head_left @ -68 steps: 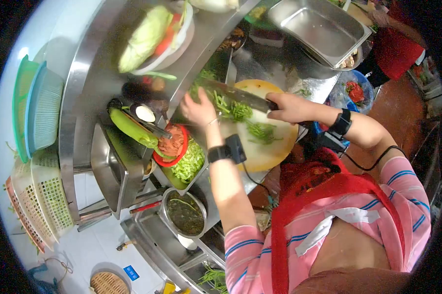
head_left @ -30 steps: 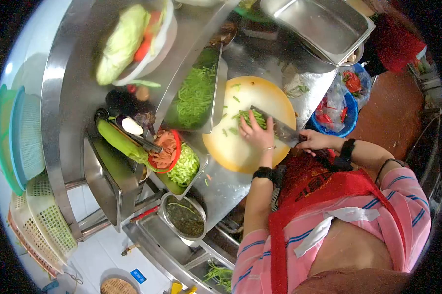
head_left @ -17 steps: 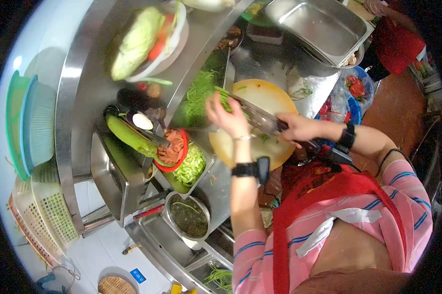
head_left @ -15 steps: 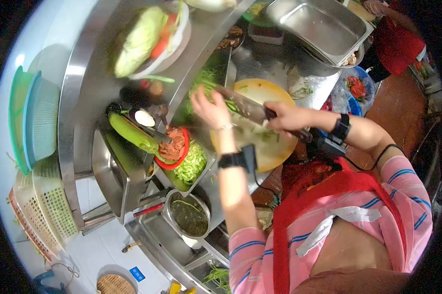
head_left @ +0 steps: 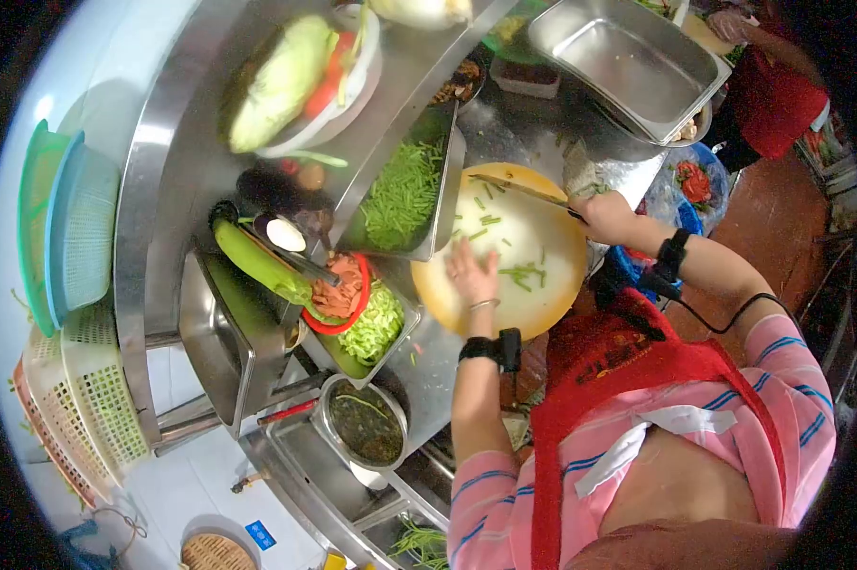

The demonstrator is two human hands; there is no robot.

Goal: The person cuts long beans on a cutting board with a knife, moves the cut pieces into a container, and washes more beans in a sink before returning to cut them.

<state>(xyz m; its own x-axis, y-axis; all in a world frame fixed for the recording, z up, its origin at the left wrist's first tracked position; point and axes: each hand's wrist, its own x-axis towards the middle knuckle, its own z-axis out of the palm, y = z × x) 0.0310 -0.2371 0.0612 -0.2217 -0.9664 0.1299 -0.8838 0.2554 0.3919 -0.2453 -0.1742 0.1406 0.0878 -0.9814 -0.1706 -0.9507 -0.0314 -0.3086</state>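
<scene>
At the far left of what my camera shows me, a green basket [head_left: 39,233] and a blue basket [head_left: 88,228] sit one inside the other. Next I see a long green squash [head_left: 257,261], and by its tip a red bowl [head_left: 366,302] of pink slices [head_left: 341,287]. The bowl's right side is by a metal tray [head_left: 398,344] with pale green bits [head_left: 373,323]. Up from there, a deep pan [head_left: 447,195] full of thin green pieces [head_left: 402,190] is right by the left edge of the round board [head_left: 556,252]. The left hand [head_left: 473,274] is open, fingers spread, low over the board's left side, and holds nothing; I can't tell if it touches the board. Short green sticks [head_left: 523,275] lie on the board, a small bunch right of that hand and loose ones up toward the top edge. The right hand [head_left: 606,217] is closed around the handle of the big knife [head_left: 521,188], out past the board's top right edge, and the blade reaches over the top part of the board. Further right there's a blue tub [head_left: 628,266].
</scene>
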